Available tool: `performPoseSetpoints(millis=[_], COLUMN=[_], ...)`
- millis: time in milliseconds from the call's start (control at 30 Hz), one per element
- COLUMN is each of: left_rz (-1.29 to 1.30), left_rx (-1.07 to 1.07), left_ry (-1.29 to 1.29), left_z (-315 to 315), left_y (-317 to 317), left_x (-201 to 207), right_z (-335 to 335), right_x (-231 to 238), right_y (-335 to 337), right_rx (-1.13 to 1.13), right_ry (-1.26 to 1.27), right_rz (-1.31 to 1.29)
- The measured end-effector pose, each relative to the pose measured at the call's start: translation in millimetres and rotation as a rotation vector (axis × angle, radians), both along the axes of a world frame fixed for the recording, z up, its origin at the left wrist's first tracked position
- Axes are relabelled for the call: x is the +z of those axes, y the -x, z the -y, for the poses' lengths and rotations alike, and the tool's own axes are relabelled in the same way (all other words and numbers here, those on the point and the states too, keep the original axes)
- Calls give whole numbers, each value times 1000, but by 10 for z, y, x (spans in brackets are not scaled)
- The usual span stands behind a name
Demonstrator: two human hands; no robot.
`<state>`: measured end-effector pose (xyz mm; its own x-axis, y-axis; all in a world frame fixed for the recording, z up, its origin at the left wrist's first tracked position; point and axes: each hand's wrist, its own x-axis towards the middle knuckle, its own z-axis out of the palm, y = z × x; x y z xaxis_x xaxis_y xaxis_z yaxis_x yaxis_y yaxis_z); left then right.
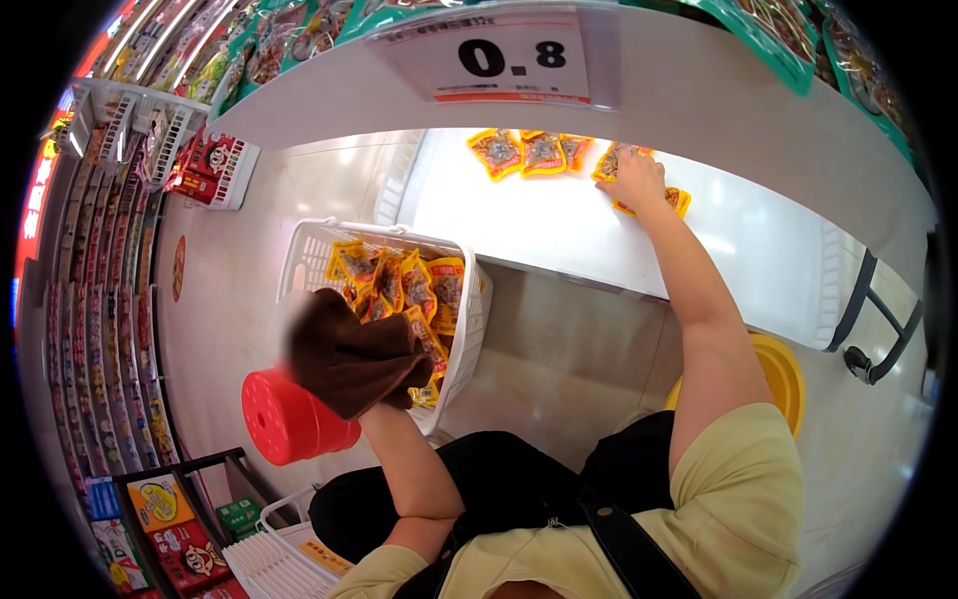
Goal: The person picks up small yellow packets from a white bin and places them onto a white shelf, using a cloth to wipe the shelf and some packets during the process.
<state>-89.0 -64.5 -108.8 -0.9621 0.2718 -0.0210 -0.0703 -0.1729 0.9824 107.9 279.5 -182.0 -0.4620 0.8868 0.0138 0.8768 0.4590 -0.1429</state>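
On the white lower shelf (479, 215), my right hand (637, 178) has its fingers closed around a small yellow snack packet (608, 164). Another yellow packet (679, 202) lies just beside my wrist. Farther left on the same shelf several similar packets (544, 154) lie in a group. A brown cloth (354, 359) hangs from my left hand and covers it, so its fingers are hidden. The cloth is above a white plastic basket (467, 344), which holds a pile of yellow snack packets (417, 288).
An upper shelf (329, 108) with a price tag (524, 60) and green bags (773, 40) overhangs the lower one. A red stool (289, 419) stands left of the basket, a yellow round stool (781, 374) at right. Shelving with goods (100, 329) lines the left.
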Motion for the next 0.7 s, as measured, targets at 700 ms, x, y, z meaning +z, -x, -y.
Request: performPoseSetpoints(millis=[700], left_rz=[-937], left_rx=[-402], left_ry=[549], left_z=[-892], left_y=[-594], left_x=[216], right_z=[464], right_x=[962], right_y=[154], right_rx=[665], right_ry=[181], right_rz=[-618])
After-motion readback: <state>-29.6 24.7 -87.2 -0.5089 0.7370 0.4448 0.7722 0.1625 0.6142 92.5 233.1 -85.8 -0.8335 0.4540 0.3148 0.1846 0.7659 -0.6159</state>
